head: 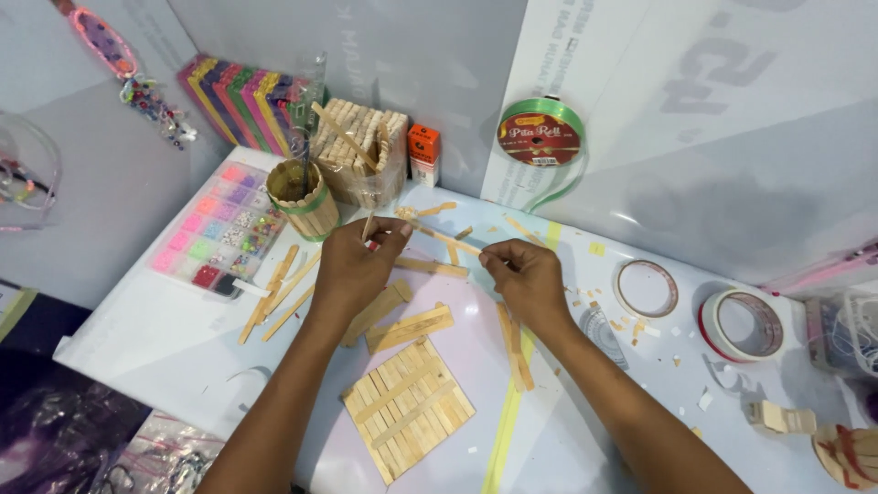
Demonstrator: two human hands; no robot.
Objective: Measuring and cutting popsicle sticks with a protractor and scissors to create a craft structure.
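Held item: a thin flat pale wooden craft stick [445, 240], spanning between both hands above the white desk [155, 338], just beyond the square panel of glued wooden sticks [408, 408].
Left hand [355, 265]: closed, fingertips pinching the stick's left end; a small red-tipped piece shows at the fingers, its kind cannot be told.
Right hand [523, 279]: closed, thumb and forefinger pinching the stick's right end.
Weight: judged very light; a two-finger pinch carries it.
Stiffness: judged stiff along its length, yet likely to snap if bent across the flat face.
Surface: dry, matt wood; judged not slippery.
Grip point: the ends, on the flat faces, as both hands hold it now.
Appearance: straw-coloured, narrow, straight, with rounded ends as far as can be seen.
Panel: sticks laid side by side, with two cross sticks on top; lies flat on the desk, directly between the forearms.
Loose stock: more wooden sticks [279, 297] lie left of the panel; a stick-walled round cup [302, 197] stands beyond the panel, to its left.
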